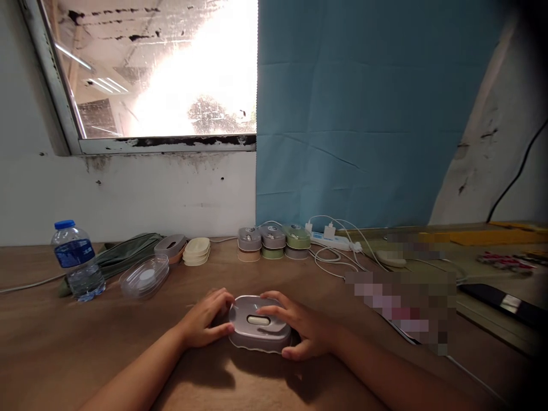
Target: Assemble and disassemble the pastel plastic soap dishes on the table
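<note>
Head view: brown surface [64,342] fills the lower frame, one blue cloth [368,114] and one window [171,74] behind it. One grey box [257,334] sits front and centre, directly between the two grips, long axis running left to right, so each grip has one end. Neither is nearer; both touch it. Left grip [205,319]: curved round the left end, thumb at the near side, fingers at the far corner. Right grip [312,328]: spread wide over the right end, fingers on top, thumb at the near corner. Can't tell if the box bears fully on the surface. Counts, going down in size: one green pouch [128,257], one water bottle [77,262], one clear tray [141,279], one slotted grey lid [171,245] on a brownish base, one power strip [334,241], three small two-tone boxes [273,234] in a row, one stack of cream pieces [197,251] (maybe four, layers blur), two white plugs [329,229] standing on the strip, one slot [258,321] in the grey box's top, cream showing in it.
</note>
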Motion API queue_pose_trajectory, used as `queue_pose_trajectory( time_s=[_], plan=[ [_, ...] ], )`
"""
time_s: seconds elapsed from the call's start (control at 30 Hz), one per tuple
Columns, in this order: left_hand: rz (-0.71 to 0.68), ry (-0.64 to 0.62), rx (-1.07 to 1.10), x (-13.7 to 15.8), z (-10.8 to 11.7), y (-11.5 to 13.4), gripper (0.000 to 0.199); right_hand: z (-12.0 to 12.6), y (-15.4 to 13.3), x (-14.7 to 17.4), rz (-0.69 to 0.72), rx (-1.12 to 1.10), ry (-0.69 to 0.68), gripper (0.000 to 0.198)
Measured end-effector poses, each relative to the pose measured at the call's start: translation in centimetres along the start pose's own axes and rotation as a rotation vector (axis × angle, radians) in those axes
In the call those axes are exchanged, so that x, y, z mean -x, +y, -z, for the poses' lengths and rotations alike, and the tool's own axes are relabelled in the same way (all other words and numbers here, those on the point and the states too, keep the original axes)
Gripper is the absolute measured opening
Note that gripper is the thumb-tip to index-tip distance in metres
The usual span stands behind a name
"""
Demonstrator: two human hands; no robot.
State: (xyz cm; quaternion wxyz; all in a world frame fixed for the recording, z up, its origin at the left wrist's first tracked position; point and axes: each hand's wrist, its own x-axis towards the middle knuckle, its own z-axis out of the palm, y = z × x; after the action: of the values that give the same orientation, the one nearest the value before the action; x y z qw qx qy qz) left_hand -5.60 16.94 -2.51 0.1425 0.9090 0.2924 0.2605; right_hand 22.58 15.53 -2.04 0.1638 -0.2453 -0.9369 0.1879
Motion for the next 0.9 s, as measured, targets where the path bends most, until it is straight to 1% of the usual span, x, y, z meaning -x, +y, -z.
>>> queue_pose_trajectory(
  time_s=[0.1,0.17,0.23,0.27,0.33,0.4,0.47,0.5,0.57,0.63,0.77,0.83,0.9],
  plan=[
    [0.078,0.228,-0.214,0.0,0.3,-0.7,0.022,0.0,-0.2,0.0,-0.015,0.037,-0.005,0.061],
    [0.137,0.328,-0.417,0.1,1.1,-1.7,0.019,0.0,-0.3,-0.1,-0.03,0.057,-0.006,0.055],
    [0.22,0.359,-0.637,0.2,2.6,-2.8,0.021,0.0,-0.4,-0.1,-0.051,0.068,-0.01,0.053],
    [0.292,0.366,-0.743,0.4,3.5,-3.4,0.023,0.0,-0.5,-0.1,-0.06,0.07,-0.011,0.053],
    [0.499,0.362,-0.924,1.0,5.5,-4.2,0.029,-0.1,-0.4,-0.1,-0.067,0.07,-0.009,0.054],
    [0.726,0.307,-1.025,1.8,7.3,-4.6,0.031,-0.2,-0.3,-0.1,-0.06,0.069,0.002,0.055],
    [0.891,0.205,-1.036,2.6,8.5,-4.8,0.031,-0.4,-0.1,-0.1,-0.045,0.067,0.02,0.055],
    [0.938,0.152,-1.015,3.0,8.9,-4.8,0.031,-0.4,-0.1,-0.1,-0.039,0.066,0.028,0.054],
    [0.986,0.078,-0.947,3.5,9.2,-5.0,0.032,-0.6,0.0,-0.2,-0.032,0.066,0.041,0.054],
    [0.998,0.05,-0.873,3.7,9.3,-5.3,0.035,-0.6,-0.1,-0.2,-0.034,0.067,0.046,0.053],
    [0.971,0.091,-0.812,4.0,9.5,-6.1,0.036,-0.6,-0.1,-0.3,-0.038,0.057,0.043,0.054],
    [0.96,0.14,-0.793,4.2,9.6,-6.4,0.035,-0.6,-0.1,-0.3,-0.047,0.053,0.041,0.054],
    [0.968,0.216,-0.735,4.4,9.8,-6.7,0.031,-0.7,-0.1,-0.4,-0.058,0.049,0.037,0.054]
  ],
)
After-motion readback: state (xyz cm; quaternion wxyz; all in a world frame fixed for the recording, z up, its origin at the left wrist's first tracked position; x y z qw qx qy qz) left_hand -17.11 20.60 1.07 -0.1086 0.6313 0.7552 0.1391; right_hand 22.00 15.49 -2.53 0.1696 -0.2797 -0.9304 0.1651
